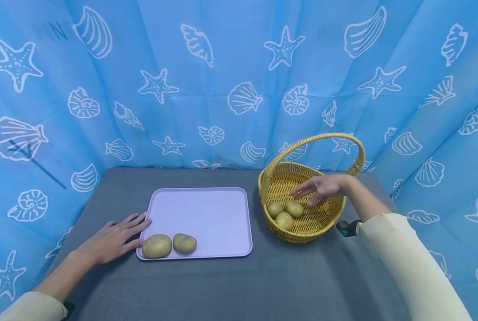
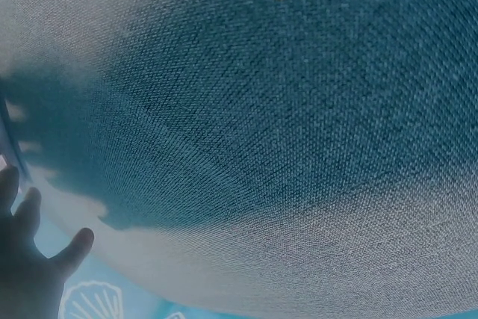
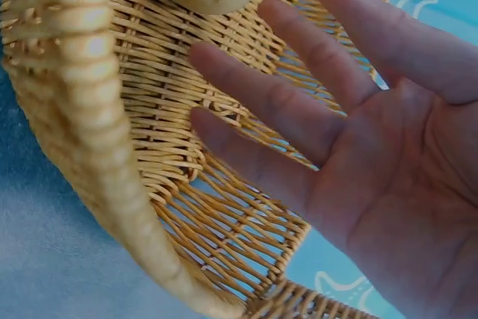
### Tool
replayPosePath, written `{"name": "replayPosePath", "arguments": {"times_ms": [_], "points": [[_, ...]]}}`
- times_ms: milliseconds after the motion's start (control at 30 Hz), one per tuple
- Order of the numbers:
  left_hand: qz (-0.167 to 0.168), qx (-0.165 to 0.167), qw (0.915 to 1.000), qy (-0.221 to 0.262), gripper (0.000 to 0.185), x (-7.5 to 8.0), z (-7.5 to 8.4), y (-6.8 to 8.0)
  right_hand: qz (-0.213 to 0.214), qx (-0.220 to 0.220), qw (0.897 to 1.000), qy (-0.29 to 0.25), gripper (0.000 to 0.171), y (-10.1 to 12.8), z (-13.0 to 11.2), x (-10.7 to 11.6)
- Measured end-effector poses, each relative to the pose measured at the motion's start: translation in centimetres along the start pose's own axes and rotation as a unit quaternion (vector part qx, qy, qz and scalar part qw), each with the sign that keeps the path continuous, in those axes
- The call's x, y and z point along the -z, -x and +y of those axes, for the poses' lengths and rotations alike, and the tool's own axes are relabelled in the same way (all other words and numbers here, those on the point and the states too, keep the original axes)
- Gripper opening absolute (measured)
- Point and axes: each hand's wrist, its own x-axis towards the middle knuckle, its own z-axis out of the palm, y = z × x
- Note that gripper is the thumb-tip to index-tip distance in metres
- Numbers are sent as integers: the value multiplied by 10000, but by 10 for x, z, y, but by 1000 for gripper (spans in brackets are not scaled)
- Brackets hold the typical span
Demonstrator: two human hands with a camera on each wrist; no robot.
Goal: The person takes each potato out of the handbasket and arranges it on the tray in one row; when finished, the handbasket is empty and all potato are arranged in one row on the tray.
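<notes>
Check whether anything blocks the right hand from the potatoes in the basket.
Nothing visible does. The right hand hovers open inside the basket, under its arched handle, just above the three potatoes. Its fingers are spread and hold nothing.

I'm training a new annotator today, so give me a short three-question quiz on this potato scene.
1. How many potatoes lie in the basket?
2. True or false: the right hand grips a potato.
3. What does the left hand touch: A) the basket handle, B) the edge of the tray, C) a cup?

Key:
1. Three; two more lie on the tray.
2. False; it hovers open over the basket, holding nothing.
3. B.
</notes>
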Motion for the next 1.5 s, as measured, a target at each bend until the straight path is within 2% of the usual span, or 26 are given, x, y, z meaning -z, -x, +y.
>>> {"name": "replayPosePath", "arguments": {"times_ms": [167, 533, 633, 1033, 1267, 1500], "points": [[-24, 15, 10000, 15, 68, 1, 0, 0, 23, -423, 9978, -502, 65, -9, 6, 4], [23, -8, 10000, 4, 67, 0, 1, 1, -6, -745, 9899, -1204, 62, -25, 7, 2], [35, -18, 10000, 6, 67, -1, 1, 1, 24, -807, 9888, -1253, 60, -29, 6, 0], [99, -25, 9999, 31, 66, -4, -1, 1, 280, -1000, 9914, -796, 53, -43, 2, -5], [100, -11, 9999, 27, 67, -1, -1, 1, 409, -750, 9952, -470, 50, -46, 0, -5], [20, 26, 10000, -23, 69, 0, -1, 0, 491, -335, 9980, -194, 55, -44, -1, -5]]}}
